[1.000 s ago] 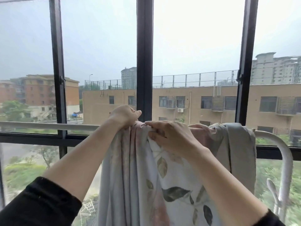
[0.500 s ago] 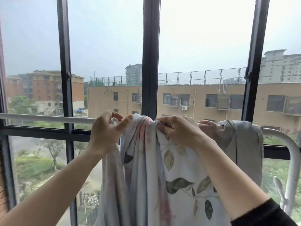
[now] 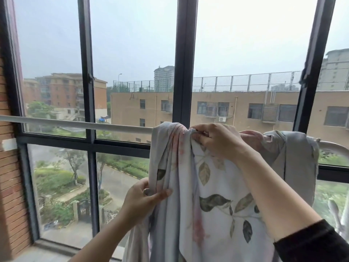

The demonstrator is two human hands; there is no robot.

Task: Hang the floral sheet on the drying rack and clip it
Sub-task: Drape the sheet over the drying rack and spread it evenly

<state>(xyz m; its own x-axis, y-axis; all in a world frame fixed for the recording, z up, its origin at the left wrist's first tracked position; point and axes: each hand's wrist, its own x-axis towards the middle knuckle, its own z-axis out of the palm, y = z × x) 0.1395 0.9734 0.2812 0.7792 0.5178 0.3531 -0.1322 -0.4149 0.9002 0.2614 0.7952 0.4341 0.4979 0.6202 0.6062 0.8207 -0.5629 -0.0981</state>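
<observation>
**Q:** Where is the sheet?
**A:** The floral sheet point(image 3: 213, 186) is draped, bunched, over the white rail of the drying rack point(image 3: 75, 124), in front of the window point(image 3: 184, 72).
**Q:** Your right hand?
**A:** My right hand point(image 3: 217, 142) is at the rail. Its fingers point(image 3: 201, 128) pinch a gathered fold on top.
**Q:** The left?
**A:** My left hand point(image 3: 143, 197) is lower, thumb and fingers gripping the sheet's left hanging edge.
</observation>
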